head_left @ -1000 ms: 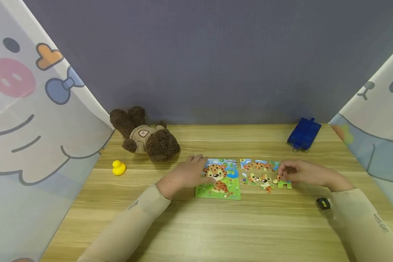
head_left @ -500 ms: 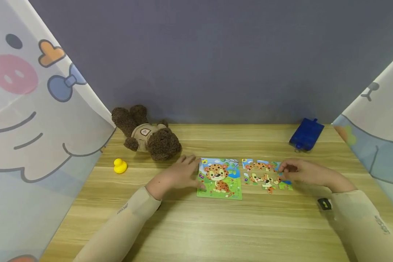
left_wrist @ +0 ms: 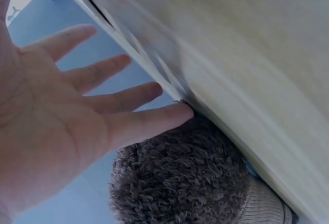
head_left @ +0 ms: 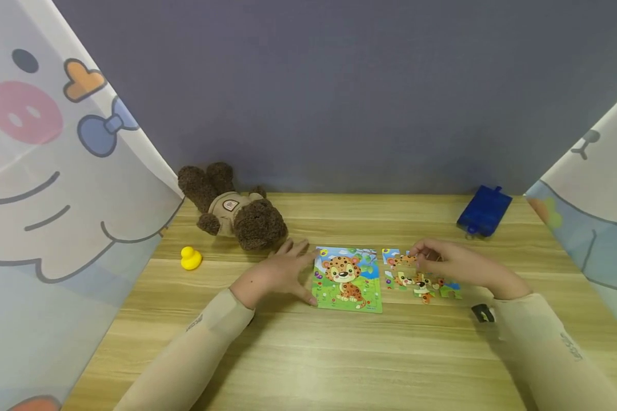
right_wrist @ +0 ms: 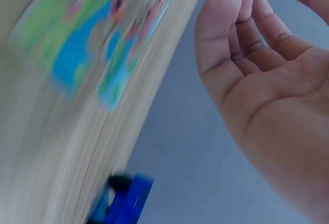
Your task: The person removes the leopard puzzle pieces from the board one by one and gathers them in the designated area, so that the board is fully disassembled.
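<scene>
A square leopard picture board (head_left: 347, 279) lies in the middle of the wooden table. My left hand (head_left: 275, 271) is spread beside its left edge, fingers straight, thumb tip at the lower left corner. To the right, several leopard jigsaw pieces (head_left: 406, 281) lie close together with gaps in between. Over their upper row hovers my right hand (head_left: 449, 261), thumb and fingers curled toward each other. In the right wrist view its fingertips reach the frame's top edge, so whether they pinch a piece is hidden. The left wrist view shows an empty left palm.
A brown teddy bear (head_left: 236, 208) lies at the back left, near a yellow toy duck (head_left: 191, 258). A blue pouch-like thing (head_left: 485, 211) lies at the back right. A grey wall (head_left: 339, 103) bounds the table behind.
My right hand has shifted left from the right-hand pieces to the upper row. My left hand has drawn back left off the picture board, uncovering its left side.
</scene>
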`<state>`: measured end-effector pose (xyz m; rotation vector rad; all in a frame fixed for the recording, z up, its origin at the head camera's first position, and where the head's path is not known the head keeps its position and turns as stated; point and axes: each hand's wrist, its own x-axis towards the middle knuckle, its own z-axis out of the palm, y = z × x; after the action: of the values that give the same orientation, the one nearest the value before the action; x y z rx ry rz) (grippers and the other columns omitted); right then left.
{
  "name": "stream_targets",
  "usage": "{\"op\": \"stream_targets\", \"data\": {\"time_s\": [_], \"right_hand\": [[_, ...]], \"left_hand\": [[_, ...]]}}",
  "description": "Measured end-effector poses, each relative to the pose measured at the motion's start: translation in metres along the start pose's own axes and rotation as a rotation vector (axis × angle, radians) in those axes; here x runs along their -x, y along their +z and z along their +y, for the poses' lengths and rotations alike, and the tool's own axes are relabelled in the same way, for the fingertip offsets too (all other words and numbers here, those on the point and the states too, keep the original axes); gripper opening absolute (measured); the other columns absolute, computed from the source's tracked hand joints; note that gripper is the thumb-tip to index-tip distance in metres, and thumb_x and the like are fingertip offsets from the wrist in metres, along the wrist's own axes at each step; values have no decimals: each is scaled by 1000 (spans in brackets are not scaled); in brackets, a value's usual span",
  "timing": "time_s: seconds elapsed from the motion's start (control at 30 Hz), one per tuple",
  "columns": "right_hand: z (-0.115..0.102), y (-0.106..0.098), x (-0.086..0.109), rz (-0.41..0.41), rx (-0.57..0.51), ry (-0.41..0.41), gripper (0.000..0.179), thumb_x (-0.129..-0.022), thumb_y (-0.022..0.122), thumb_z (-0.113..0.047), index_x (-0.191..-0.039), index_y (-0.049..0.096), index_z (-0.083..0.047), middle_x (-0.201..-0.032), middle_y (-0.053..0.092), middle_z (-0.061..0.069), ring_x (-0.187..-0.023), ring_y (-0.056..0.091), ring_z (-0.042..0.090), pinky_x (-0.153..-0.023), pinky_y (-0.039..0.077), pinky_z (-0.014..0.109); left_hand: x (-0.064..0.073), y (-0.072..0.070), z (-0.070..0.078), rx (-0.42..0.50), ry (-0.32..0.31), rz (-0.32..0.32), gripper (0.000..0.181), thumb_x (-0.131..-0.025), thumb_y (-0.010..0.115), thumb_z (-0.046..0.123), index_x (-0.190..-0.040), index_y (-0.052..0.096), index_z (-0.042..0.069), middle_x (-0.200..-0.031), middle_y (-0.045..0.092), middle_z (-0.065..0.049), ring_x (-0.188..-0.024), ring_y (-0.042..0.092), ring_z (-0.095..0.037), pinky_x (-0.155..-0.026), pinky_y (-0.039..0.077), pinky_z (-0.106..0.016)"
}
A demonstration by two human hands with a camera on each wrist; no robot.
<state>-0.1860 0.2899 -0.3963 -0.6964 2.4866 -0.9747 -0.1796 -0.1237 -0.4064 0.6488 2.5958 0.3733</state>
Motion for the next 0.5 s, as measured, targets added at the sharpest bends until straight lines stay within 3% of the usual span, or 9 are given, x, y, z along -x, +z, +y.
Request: {"op": "stream_targets", "data": {"time_s": [0.23, 0.33, 0.5], "right_hand": [[-29, 22, -33, -83, -46, -26, 32, -112, 58, -25, -137, 60, -5, -115, 71, 12, -90, 67, 26, -70, 60, 34], [-39, 30, -45, -102, -58, -44, 35, -111, 60, -26, -139, 59, -5, -116, 72, 13, -94, 69, 28, -72, 61, 35], [-52, 46, -65, -138, -102, -62, 36, -111, 61, -22, -141, 56, -3, -116, 70, 15, -87, 71, 28, -68, 62, 39]], "left_hand": [[-3, 0, -1, -3, -29, -22, 120, -74, 91, 63, -171, 29, 32, -183, 7, -13, -165, 3, -56, -122, 15, -87], [-4, 0, 0, 0, -34, -29, 120, -74, 91, 63, -171, 28, 32, -182, 7, -14, -165, 3, -56, -120, 15, -88], [-3, -1, 1, 2, -42, -33, 120, -74, 91, 63, -171, 28, 32, -182, 8, -14, -164, 3, -57, -120, 15, -89]]}}
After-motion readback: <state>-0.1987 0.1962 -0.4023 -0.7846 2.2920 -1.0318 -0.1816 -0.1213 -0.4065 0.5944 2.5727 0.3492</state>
